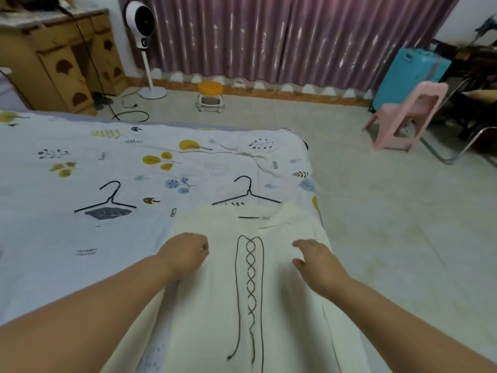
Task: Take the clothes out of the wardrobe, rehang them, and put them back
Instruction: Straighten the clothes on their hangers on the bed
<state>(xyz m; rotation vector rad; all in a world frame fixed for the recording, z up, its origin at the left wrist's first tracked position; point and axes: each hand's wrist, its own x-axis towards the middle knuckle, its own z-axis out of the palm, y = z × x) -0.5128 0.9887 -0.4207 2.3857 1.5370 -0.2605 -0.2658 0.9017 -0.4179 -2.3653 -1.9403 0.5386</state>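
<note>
A cream garment (279, 305) with dark lacing down its front lies flat on the bed, collar away from me. A black wire hanger (246, 197) sits at its neckline, its lower bar partly under the collar. A second black hanger (107, 201) lies bare on the bedsheet to the left. My left hand (185, 254) rests on the garment's left chest with its fingers curled under. My right hand (317, 261) hovers over or lightly touches the right chest, fingers relaxed and spread.
The bed with a white leaf-print sheet (80, 162) fills the left. Beyond it are a wooden cabinet (67, 57), a standing fan (142, 25), a small orange stool (211, 96), a pink plastic chair (406, 117), a teal suitcase (406, 74) and purple curtains.
</note>
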